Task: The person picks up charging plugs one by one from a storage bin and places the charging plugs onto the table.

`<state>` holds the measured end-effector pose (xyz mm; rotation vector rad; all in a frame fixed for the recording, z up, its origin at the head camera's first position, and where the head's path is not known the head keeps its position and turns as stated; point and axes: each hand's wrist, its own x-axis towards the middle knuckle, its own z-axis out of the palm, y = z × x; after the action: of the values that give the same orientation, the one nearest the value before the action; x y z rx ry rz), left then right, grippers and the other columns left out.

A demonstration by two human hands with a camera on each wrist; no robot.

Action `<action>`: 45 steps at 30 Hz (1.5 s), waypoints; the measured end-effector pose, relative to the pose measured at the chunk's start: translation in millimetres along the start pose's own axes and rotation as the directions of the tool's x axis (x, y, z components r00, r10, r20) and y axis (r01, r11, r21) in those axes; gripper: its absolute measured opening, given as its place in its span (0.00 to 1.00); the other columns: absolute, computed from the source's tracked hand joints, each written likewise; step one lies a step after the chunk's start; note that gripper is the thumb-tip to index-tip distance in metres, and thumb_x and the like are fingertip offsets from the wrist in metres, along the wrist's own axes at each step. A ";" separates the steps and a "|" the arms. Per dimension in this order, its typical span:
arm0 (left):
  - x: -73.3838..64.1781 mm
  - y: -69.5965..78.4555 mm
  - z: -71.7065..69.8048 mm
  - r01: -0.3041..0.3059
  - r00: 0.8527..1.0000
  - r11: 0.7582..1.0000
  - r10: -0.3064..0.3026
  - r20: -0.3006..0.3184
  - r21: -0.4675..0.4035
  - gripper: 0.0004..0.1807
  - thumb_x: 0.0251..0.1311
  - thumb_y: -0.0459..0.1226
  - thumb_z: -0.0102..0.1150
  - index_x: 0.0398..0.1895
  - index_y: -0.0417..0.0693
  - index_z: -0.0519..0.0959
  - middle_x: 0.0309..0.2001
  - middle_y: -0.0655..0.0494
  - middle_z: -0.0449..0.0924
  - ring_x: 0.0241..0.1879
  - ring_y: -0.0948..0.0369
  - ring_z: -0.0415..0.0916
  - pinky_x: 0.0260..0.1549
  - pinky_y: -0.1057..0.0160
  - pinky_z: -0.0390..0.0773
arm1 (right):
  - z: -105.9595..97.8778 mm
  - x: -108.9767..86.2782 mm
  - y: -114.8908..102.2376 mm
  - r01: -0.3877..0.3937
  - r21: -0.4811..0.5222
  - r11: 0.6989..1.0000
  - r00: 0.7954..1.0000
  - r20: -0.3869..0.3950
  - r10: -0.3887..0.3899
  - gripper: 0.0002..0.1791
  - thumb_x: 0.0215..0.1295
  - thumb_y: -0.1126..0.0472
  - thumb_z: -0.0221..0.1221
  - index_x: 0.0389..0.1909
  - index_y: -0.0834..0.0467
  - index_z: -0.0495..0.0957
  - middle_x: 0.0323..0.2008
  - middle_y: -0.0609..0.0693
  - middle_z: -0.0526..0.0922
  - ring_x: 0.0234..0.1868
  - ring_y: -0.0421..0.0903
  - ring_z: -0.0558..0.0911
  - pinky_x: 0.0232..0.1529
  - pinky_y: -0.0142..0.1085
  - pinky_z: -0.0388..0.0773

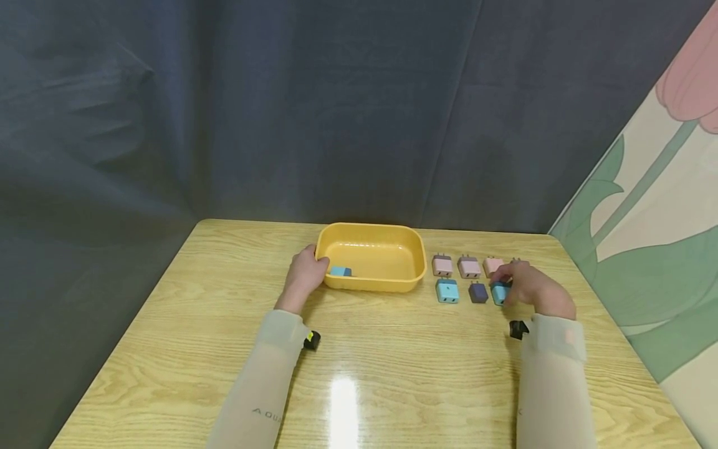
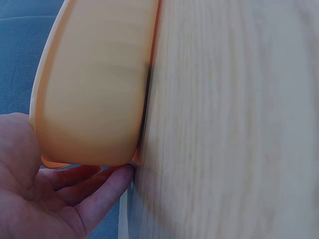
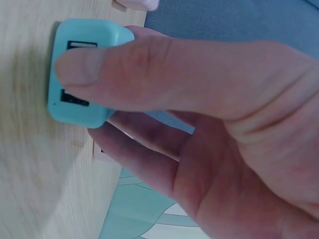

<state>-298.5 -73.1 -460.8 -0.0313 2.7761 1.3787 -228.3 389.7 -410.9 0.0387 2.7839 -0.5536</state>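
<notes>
A yellow plastic bin [image 1: 374, 285] stands toward the back of the table. Its left end is gripped by my left hand [image 1: 304, 274], with the thumb at the rim and the fingers [image 2: 102, 199] against the outer wall. Inside the bin, at the front left corner, lies a small blue charger [image 1: 339, 271]. On the right, my right hand [image 1: 533, 288] pinches a turquoise USB wall charger [image 3: 82, 113]; the thumb presses on the face with the two ports, while the fingers reach behind. Close by sit another turquoise charger [image 1: 447, 291] and a dark navy charger [image 1: 478, 292].
Behind that row, pink chargers stand with prongs pointing back: one [image 1: 442, 265] beside the bin, another [image 1: 469, 267], and a third [image 1: 493, 266]. One more is partly covered by my right hand. A dark curtain [image 1: 336, 112] hangs along the back edge; a flower-patterned wall [image 1: 662, 249] borders the right.
</notes>
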 end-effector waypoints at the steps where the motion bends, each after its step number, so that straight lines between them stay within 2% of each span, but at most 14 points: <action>1: 0.0 0.0 -0.1 -0.001 1.000 1.000 0.001 -0.001 0.001 0.23 0.77 0.41 0.50 0.69 0.40 0.76 0.55 0.43 0.86 0.44 0.53 0.81 0.42 0.60 0.78 | 0.0 -0.1 -0.1 0.001 -0.005 1.000 1.000 0.000 -0.001 0.39 0.44 0.69 0.80 0.64 0.63 0.83 0.62 0.71 0.74 0.53 0.65 0.76 0.50 0.52 0.83; 9: 0.7 -0.5 -1.3 -0.011 1.000 1.000 0.011 0.001 0.007 0.23 0.77 0.41 0.50 0.69 0.38 0.76 0.55 0.42 0.86 0.44 0.52 0.80 0.42 0.60 0.78 | -0.9 0.4 -0.5 0.007 -0.020 1.000 1.000 0.014 -0.007 0.39 0.46 0.71 0.78 0.65 0.63 0.82 0.63 0.71 0.76 0.54 0.65 0.77 0.52 0.56 0.83; 18: 0.9 -0.7 -0.9 -0.006 1.000 1.000 0.006 -0.001 -0.001 0.24 0.77 0.41 0.50 0.69 0.39 0.76 0.56 0.42 0.86 0.45 0.52 0.81 0.45 0.58 0.80 | -2.6 -3.3 -1.9 0.018 0.025 1.000 1.000 0.021 -0.019 0.40 0.50 0.75 0.75 0.69 0.68 0.77 0.65 0.74 0.77 0.59 0.67 0.79 0.60 0.63 0.81; 24: 0.0 0.0 -1.9 -0.007 1.000 1.000 0.007 0.001 0.003 0.24 0.77 0.41 0.50 0.70 0.38 0.76 0.57 0.41 0.86 0.46 0.52 0.81 0.47 0.56 0.81 | -4.6 -5.0 -2.5 0.041 0.020 0.999 0.999 0.030 -0.042 0.38 0.52 0.75 0.74 0.68 0.70 0.77 0.66 0.76 0.77 0.62 0.70 0.78 0.61 0.63 0.82; 28: 0.6 -0.4 -1.5 -0.009 1.000 1.000 0.009 0.001 0.003 0.24 0.77 0.41 0.49 0.69 0.38 0.76 0.55 0.41 0.86 0.45 0.52 0.80 0.45 0.58 0.80 | -6.8 -6.6 -3.2 0.058 0.010 0.998 0.998 0.028 -0.058 0.37 0.54 0.74 0.73 0.68 0.70 0.77 0.66 0.76 0.76 0.63 0.72 0.78 0.60 0.62 0.83; 32: 0.4 -0.3 -1.5 -0.012 1.000 1.000 0.012 0.003 0.005 0.24 0.77 0.41 0.49 0.69 0.38 0.76 0.55 0.42 0.86 0.44 0.52 0.80 0.43 0.59 0.79 | -8.2 -7.0 -2.3 0.083 -0.003 0.997 0.996 0.023 -0.083 0.30 0.64 0.71 0.68 0.67 0.72 0.75 0.66 0.76 0.77 0.65 0.74 0.77 0.60 0.62 0.83; 35: 0.7 -0.3 -1.4 -0.012 1.000 1.000 0.012 0.003 0.004 0.24 0.77 0.41 0.49 0.69 0.38 0.76 0.55 0.42 0.86 0.44 0.52 0.80 0.44 0.59 0.79 | -9.5 -7.8 -2.8 0.093 -0.016 0.996 0.996 -0.009 -0.093 0.25 0.75 0.63 0.63 0.66 0.72 0.74 0.64 0.76 0.79 0.62 0.73 0.79 0.59 0.63 0.82; 40: 1.2 -0.8 -0.9 -0.012 1.000 1.000 0.012 0.003 0.002 0.24 0.77 0.41 0.49 0.68 0.39 0.76 0.55 0.42 0.86 0.44 0.52 0.80 0.43 0.60 0.78 | -11.7 -9.1 -5.5 0.061 -0.016 0.998 0.995 -0.079 -0.062 0.31 0.81 0.48 0.59 0.68 0.71 0.73 0.64 0.75 0.78 0.61 0.71 0.80 0.59 0.65 0.80; 45: 1.8 -1.6 -0.6 -0.009 1.000 1.000 0.009 0.002 0.004 0.24 0.77 0.41 0.49 0.68 0.39 0.76 0.55 0.42 0.86 0.44 0.52 0.80 0.44 0.59 0.79 | -12.5 -8.3 -8.7 0.053 0.000 0.999 0.994 -0.099 -0.052 0.37 0.81 0.42 0.58 0.71 0.70 0.72 0.67 0.75 0.76 0.64 0.73 0.79 0.62 0.67 0.78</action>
<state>-300.2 -74.5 -461.7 -0.0171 2.7809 1.3748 -224.7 386.6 -394.3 -0.0067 2.8883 -0.5829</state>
